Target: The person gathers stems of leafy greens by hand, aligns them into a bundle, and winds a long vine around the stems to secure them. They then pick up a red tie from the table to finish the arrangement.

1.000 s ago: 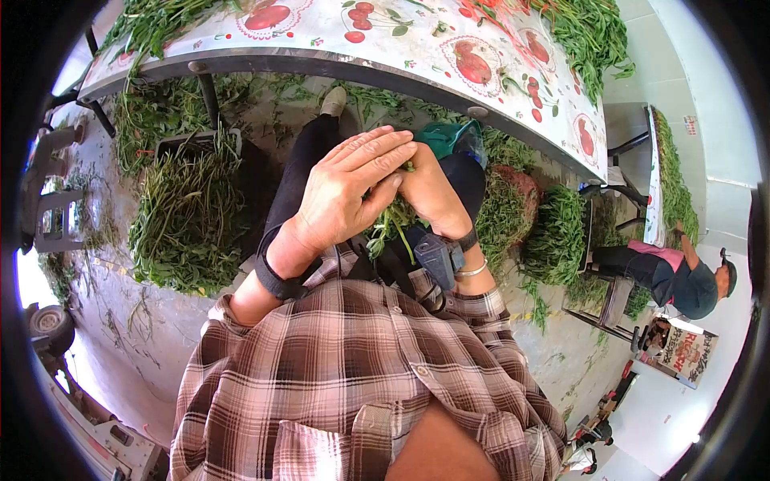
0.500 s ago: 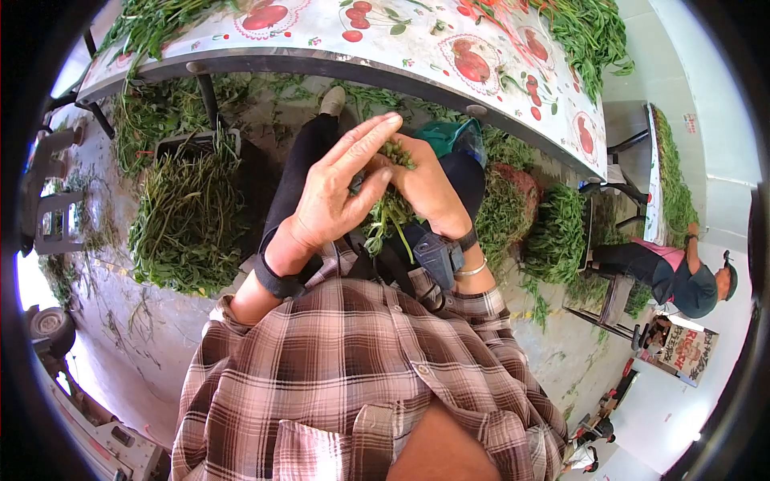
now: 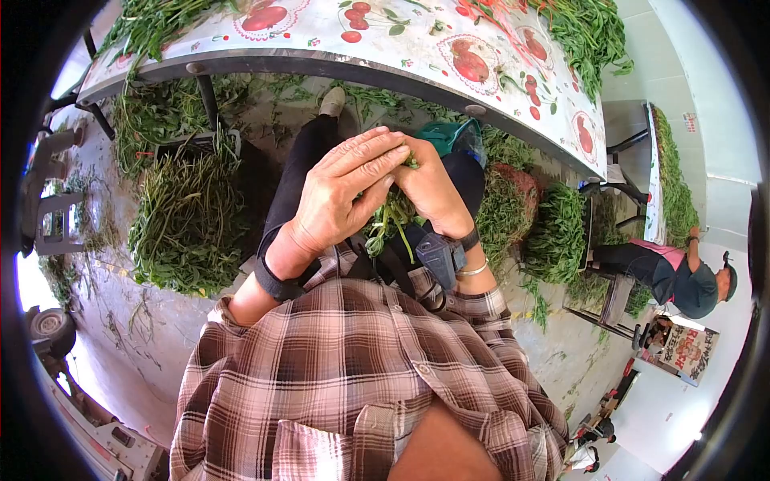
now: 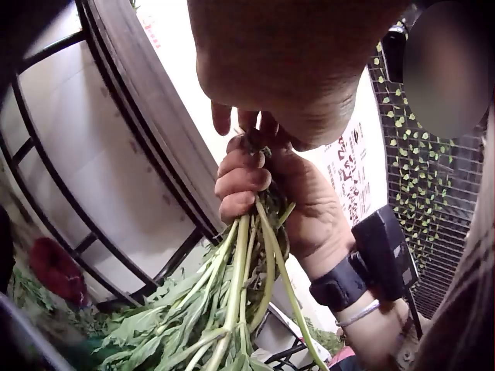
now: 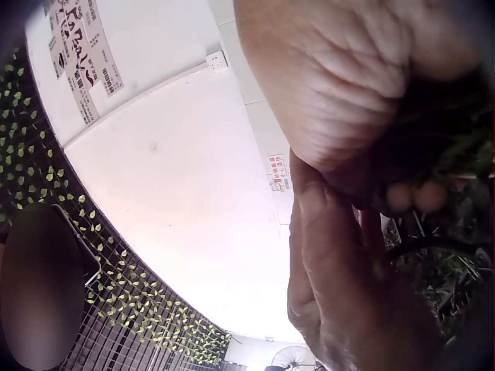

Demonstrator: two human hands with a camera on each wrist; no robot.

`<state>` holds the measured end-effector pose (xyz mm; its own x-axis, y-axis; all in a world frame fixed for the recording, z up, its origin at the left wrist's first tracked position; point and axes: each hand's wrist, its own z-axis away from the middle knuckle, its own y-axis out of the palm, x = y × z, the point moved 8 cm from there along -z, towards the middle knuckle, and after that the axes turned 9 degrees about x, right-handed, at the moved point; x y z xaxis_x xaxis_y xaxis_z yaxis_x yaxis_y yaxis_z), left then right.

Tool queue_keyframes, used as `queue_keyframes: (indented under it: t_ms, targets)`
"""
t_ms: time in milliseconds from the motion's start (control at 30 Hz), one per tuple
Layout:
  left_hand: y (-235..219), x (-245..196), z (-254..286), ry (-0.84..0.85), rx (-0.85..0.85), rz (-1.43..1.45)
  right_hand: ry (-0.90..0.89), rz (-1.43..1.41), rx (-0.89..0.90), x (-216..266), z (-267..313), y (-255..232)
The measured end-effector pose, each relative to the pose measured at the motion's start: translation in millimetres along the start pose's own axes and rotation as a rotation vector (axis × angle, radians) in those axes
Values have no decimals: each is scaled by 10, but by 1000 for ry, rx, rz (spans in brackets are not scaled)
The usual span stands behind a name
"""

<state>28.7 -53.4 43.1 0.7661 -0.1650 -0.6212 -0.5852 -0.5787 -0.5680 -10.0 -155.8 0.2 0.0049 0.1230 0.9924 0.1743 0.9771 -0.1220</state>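
Observation:
My right hand (image 3: 433, 188) grips a bunch of leafy green stems (image 3: 393, 220) in front of my body. In the left wrist view the right hand's fingers (image 4: 244, 174) curl round the stems (image 4: 240, 270), and the leaves (image 4: 170, 317) spread out below the fist. My left hand (image 3: 341, 192) lies over the top of that fist, its fingers straight and side by side, covering most of the bunch's upper end. The right wrist view has the left hand (image 5: 348, 270) close up against the right, with the bunch mostly in shadow.
A table with a fruit-print cover (image 3: 385, 40) stands ahead, greens (image 3: 585, 36) heaped on it. A crate of greens (image 3: 188, 216) is at left; more piles (image 3: 553, 232) lie at right. Another person (image 3: 690, 280) works at a side table (image 3: 656, 184).
My left hand tilted up off the fist half a second ago, baring the bunch's top, and now lies over it again. The right hand keeps its grip, almost in place.

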Motion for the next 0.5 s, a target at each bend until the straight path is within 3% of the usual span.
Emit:
queue_keyframes:
  t_ms: [100, 233, 300, 500]
  targets:
    - [-53, 17, -1, -116, -52, 137, 27, -31, 11, 30, -15, 12]
    - [-91, 49, -39, -135, -49, 124, 54, 43, -5, 16, 1, -11]
    - [-25, 61, -58, -106, 60, 91, 31, 47, -11, 49, 8, 8]
    - [-5, 93, -15, -131, 70, 87, 31, 64, 32, 7, 3, 37]
